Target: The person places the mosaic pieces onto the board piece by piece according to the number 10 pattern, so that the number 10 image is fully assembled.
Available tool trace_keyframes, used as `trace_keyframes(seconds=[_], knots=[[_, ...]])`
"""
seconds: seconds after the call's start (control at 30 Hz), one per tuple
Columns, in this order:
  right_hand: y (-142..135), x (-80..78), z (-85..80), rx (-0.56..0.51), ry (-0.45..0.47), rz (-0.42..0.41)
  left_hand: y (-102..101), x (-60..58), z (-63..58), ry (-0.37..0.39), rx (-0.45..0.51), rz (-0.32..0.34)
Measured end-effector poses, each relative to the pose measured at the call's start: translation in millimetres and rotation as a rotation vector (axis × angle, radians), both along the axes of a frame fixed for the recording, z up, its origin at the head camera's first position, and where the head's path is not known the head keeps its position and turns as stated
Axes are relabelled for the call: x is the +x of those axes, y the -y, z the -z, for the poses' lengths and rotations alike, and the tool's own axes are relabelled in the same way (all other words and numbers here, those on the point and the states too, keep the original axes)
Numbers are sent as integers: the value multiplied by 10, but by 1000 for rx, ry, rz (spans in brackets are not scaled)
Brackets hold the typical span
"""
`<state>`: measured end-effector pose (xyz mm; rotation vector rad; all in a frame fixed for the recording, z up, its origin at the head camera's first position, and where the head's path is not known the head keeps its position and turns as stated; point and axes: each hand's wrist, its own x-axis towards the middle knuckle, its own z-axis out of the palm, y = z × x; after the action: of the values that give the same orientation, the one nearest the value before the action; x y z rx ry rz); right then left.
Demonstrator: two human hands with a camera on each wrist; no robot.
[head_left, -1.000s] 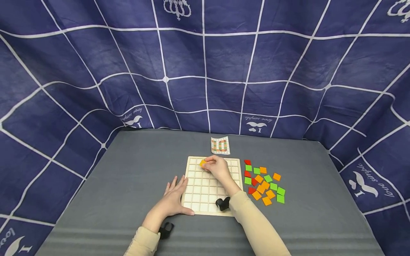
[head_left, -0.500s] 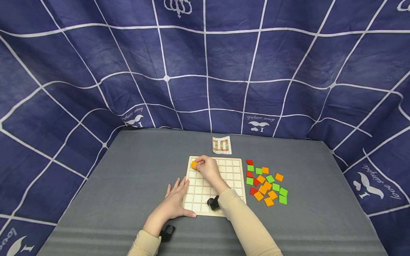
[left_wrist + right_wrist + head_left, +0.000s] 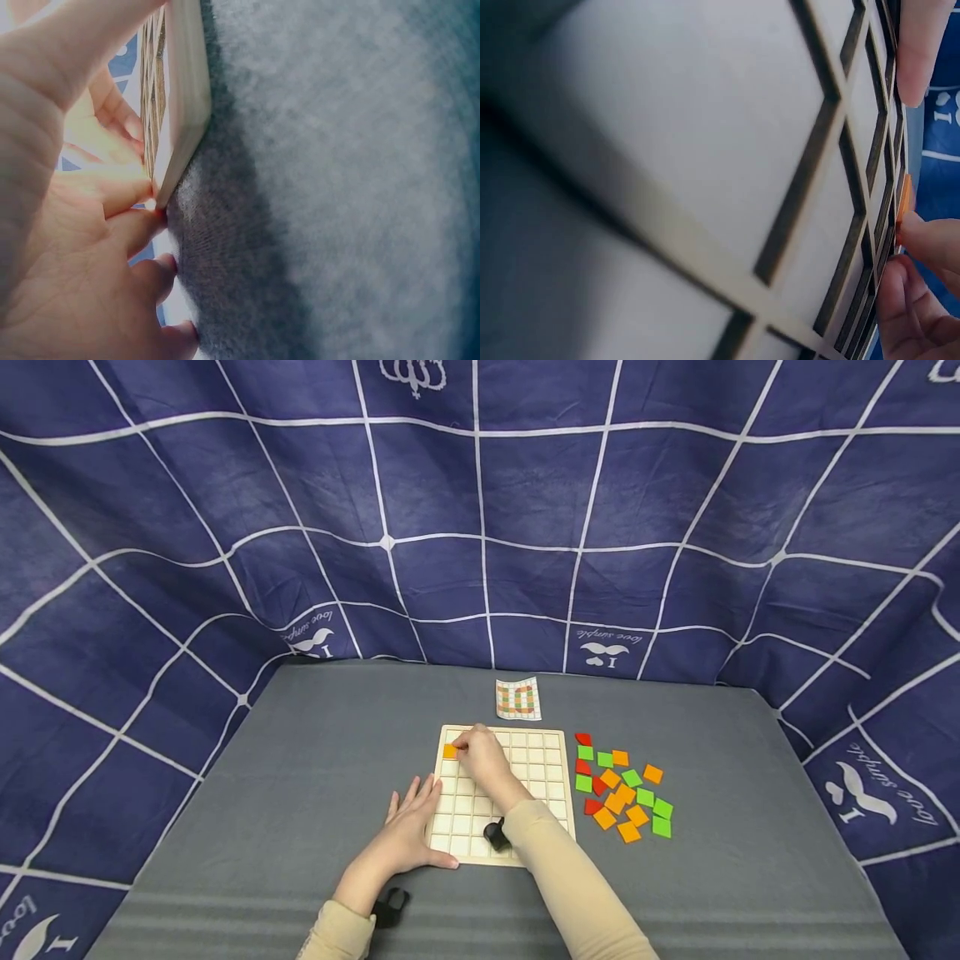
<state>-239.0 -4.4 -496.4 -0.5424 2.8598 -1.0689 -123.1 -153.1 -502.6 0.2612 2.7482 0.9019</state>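
Observation:
A pale wooden grid board [image 3: 480,802] with square cells lies on the table. My right hand [image 3: 483,760] reaches over it and pinches an orange square tile [image 3: 449,752] at its right side, in the upper left of the grid. In the right wrist view the orange tile [image 3: 906,195] stands edge-on at the fingertips, down at the grid ridges. My left hand [image 3: 408,831] is spread along the board's left side, thumb at the lower left corner. In the left wrist view its fingers [image 3: 135,229] touch the board's edge [image 3: 187,90].
Loose orange, green and red tiles [image 3: 624,793] lie scattered on the table right of the board. A small printed pattern card [image 3: 517,699] rests behind the board. A blue curtain with white lines [image 3: 525,510] hangs around the grey table [image 3: 337,727].
My right hand has carried the orange tile leftward along the top of the grid and lowered it flat at the left column. The left hand has stayed at the board's side.

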Motion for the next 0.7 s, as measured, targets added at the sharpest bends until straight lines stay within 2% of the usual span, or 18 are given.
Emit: trace_keyframes(seconds=[0.13,0.27,0.47,0.57,0.7], knots=[[-30,34,-8,33,17,-32,1,-3,5,4,-4,3],[-125,36,-43,-49,31,-4,2,-14,15,13,4,3],[-528,-15,-212,-206,70,116,20,-18,38,24,31,3],[-844,-36,-312,-237,82,198,32,-21,44,22,43,4],[-1306,-56,-359,-235,82,305,39,-26,49,30,50,9]])
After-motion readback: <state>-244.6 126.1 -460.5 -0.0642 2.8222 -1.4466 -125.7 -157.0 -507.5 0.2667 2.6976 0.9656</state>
